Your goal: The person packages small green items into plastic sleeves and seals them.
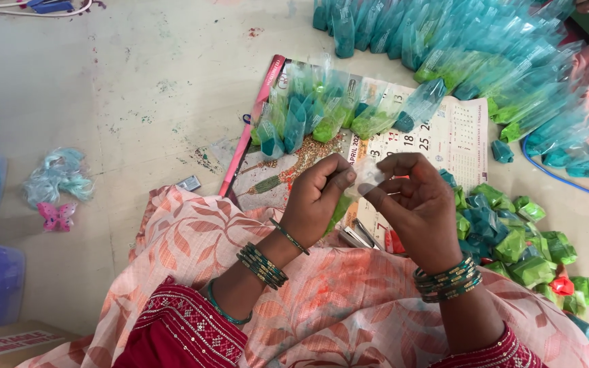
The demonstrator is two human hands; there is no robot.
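Now | clear packet (368, 178) between hands | left hand (318, 197), right hand (417, 204) both pinching it

Filled packets (322, 116) on calendar (455, 136)

I see maroon embroidered sleeves (178, 327), green-and-gold bangles (262, 264) stacked on both wrists — and a peach leaf-print drape (192, 232) across the lap.
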